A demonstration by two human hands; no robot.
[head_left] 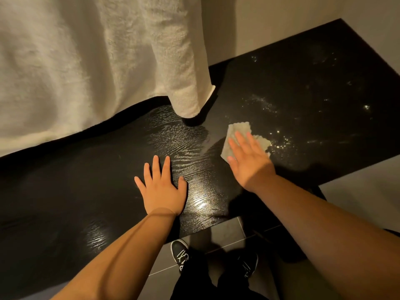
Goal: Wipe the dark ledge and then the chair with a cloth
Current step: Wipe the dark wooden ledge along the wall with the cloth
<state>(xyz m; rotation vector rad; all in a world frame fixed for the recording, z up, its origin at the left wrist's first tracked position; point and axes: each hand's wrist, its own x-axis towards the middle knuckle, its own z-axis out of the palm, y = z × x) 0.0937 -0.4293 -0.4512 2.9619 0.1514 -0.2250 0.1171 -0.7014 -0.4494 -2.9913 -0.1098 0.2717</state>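
Observation:
The dark ledge (303,94) is a glossy black wood-grain surface that runs from lower left to upper right. A small pale grey cloth (237,132) lies flat on it near the middle. My right hand (249,159) presses down on the cloth with straight, spread fingers. My left hand (161,187) rests flat on the bare ledge to the left of the cloth, fingers spread, holding nothing. Pale specks and smears of dust show on the ledge to the right of the cloth. No chair is in view.
A thick cream curtain (97,61) hangs over the back left of the ledge, its hem touching the surface. A beige wall (270,22) stands behind. Below the ledge's front edge are grey floor tiles (227,232) and my black shoes (180,254).

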